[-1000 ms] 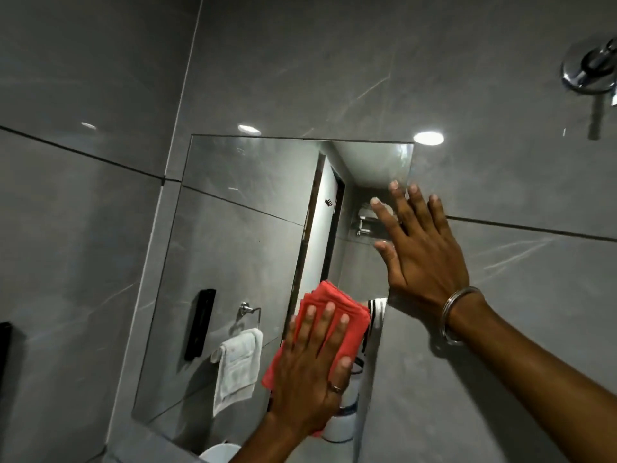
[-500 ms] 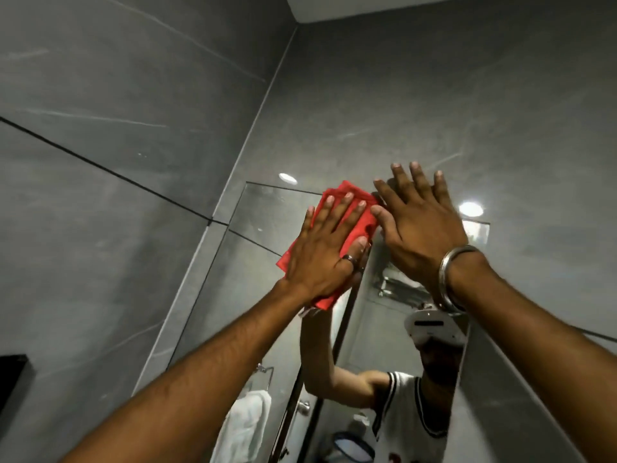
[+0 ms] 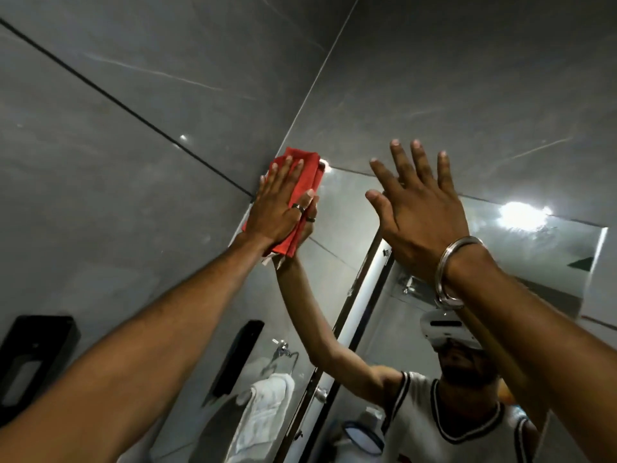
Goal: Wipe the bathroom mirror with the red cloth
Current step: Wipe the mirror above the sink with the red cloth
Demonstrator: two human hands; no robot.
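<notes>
A folded red cloth [image 3: 304,182] lies flat against the top left corner of the bathroom mirror [image 3: 347,228]. My left hand [image 3: 278,205] presses it to the glass with the palm and spread fingers; a ring shows on one finger. My right hand [image 3: 417,208] rests flat and empty on the mirror's upper edge, fingers apart, a metal bangle on the wrist. The glass reflects both arms and a person in a white jersey.
Grey tiled walls surround the mirror; the left wall meets it at the corner. A black wall dispenser [image 3: 30,355] hangs low on the left wall. The mirror reflects a white towel [image 3: 263,412] on a ring and a ceiling light [image 3: 521,213].
My left hand has slid the cloth from the mirror's lower middle up and left into the top left corner. My right hand stayed flat near the top edge. The view tilted upward.
</notes>
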